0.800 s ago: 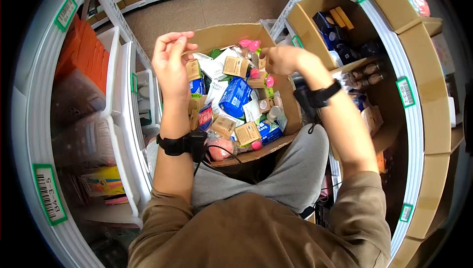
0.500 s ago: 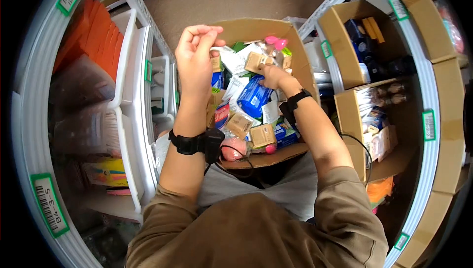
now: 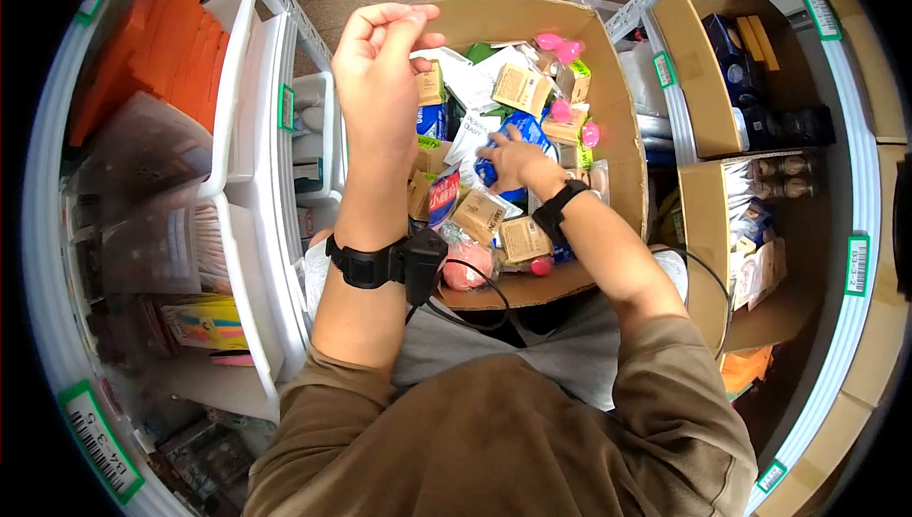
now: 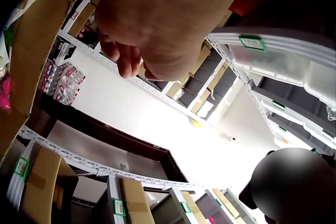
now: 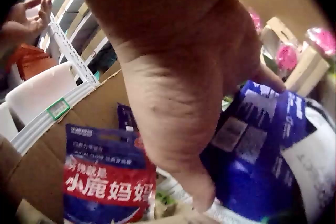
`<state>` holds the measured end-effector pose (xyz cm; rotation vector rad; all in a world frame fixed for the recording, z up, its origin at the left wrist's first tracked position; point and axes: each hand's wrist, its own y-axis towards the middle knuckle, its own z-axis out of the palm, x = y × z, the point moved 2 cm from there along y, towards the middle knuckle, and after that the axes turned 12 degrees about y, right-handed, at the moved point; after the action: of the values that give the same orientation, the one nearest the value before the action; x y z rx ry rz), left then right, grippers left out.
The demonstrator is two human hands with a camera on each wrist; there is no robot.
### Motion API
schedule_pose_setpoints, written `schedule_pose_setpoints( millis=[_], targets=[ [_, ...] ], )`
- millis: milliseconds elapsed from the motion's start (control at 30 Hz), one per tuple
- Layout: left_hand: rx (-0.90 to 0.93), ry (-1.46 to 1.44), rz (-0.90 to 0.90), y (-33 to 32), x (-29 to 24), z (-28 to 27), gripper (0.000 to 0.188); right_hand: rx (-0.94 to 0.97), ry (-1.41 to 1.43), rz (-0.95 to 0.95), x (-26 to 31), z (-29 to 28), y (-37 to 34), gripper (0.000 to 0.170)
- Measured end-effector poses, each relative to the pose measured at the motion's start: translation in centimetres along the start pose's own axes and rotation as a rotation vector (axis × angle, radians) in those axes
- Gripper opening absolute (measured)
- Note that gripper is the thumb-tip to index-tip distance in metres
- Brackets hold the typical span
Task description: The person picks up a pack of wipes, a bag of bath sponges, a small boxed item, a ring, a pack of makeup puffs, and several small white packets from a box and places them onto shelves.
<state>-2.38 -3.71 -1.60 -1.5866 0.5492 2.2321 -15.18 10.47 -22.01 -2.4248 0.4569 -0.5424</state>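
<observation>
My right hand (image 3: pixel 521 167) reaches down into a cardboard box (image 3: pixel 622 127) and grips a blue plastic packet (image 3: pixel 525 127). In the right wrist view the thumb lies along the near side of that packet (image 5: pixel 257 166), with fingers at its far side. Beside the thumb stands a blue and red pouch (image 5: pixel 107 176). My left hand (image 3: pixel 380 70) is raised over the box's left edge, fingers loosely bent and holding nothing. Around the packet lie small tan boxes (image 3: pixel 522 89), white sachets (image 3: pixel 472 132) and pink items (image 3: pixel 560 47).
White bins (image 3: pixel 242 89) with orange packs (image 3: pixel 176 51) line the left shelf. On the right, open cardboard boxes (image 3: pixel 708 232) hold bottles and packets. My legs (image 3: pixel 560 355) are just behind the box, and a black cable (image 3: pixel 494 317) hangs by its front edge.
My right hand went from the box's right side to a tan box, then came back toward me onto the blue packet. My left hand has stayed raised, and the view has shifted.
</observation>
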Motion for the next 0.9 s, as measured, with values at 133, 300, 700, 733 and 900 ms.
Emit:
schedule_pose_setpoints(
  millis=[133, 300, 700, 733, 900],
  targets=[
    [0.021, -0.006, 0.018, -0.2, 0.0, 0.3, 0.009, -0.186, 0.043, -0.110, 0.2, 1.8, -0.2, 0.046],
    [0.037, 0.047, 0.018, -0.7, 0.0, 0.2, 0.006, -0.324, 0.072, -0.126, 0.2, 0.8, -1.4, 0.018],
    [0.176, 0.227, -0.014, -0.7, 2.0, 1.5, 0.015, -0.579, 0.873, -0.384, -4.1, -9.8, -12.0, 0.008],
    [0.216, 0.336, -0.028, -0.8, 2.4, 1.7, 0.018, -0.580, 0.927, -0.396, -3.2, -11.2, -14.5, 0.008],
    [0.631, 0.252, -0.135, -2.8, 2.8, 3.6, 0.057, -0.770, 1.247, -0.869, -1.9, -15.3, -24.5, 0.006]
  ],
)
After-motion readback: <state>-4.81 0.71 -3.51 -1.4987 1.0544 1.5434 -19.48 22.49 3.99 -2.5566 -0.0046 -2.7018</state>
